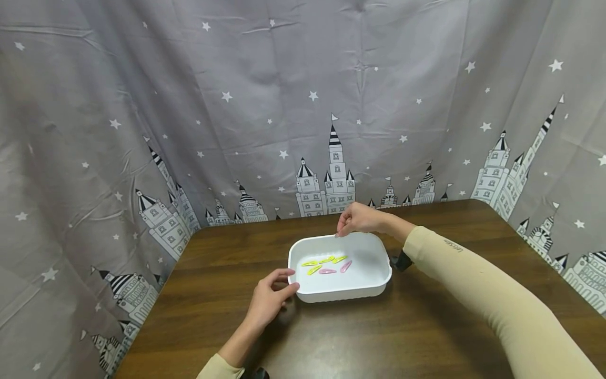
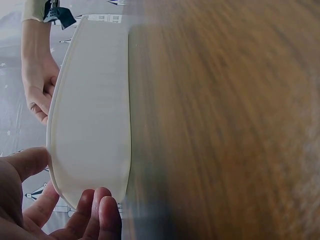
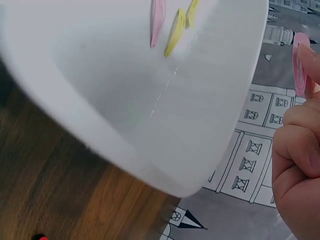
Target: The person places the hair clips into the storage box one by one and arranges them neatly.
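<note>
Your left grip (image 1: 267,297): wide, touching a white rectangular tray (image 1: 331,292)'s left rim | inside: four slim yellow hair clips (image 1: 314,270), two pink clips (image 1: 327,271) | your right grip (image 1: 361,217): pinching another slim pink hair clip (image 3: 297,74) near the far rim
</note>
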A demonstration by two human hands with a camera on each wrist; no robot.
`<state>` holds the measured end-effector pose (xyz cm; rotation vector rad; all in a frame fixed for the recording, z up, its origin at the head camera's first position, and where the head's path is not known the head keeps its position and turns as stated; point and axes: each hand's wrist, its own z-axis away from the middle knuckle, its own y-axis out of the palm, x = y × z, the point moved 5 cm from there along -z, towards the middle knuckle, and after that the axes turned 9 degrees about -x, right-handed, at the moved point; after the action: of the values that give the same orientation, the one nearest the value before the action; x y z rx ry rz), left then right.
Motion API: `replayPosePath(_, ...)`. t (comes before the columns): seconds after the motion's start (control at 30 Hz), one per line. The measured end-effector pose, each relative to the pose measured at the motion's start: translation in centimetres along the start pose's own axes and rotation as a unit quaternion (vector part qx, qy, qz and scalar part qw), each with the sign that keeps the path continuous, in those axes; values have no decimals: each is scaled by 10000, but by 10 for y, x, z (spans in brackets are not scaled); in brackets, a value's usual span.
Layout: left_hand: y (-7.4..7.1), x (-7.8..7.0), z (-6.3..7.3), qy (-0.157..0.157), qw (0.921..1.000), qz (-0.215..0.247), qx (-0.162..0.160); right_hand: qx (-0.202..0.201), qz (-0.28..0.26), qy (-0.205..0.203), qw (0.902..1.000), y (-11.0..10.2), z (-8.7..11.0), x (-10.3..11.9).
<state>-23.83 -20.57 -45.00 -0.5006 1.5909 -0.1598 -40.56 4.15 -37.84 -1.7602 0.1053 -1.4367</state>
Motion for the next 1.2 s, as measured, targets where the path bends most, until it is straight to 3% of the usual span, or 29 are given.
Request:
replayPosePath(0.67,0,-2,-1,-3,10000,39,79,221,-70,172,9996,12,-3,-2)
replayPosePath(1.2,0,2,-1,-21,10000,-19,34,-228,-30,191,9996,-16,20,-15)
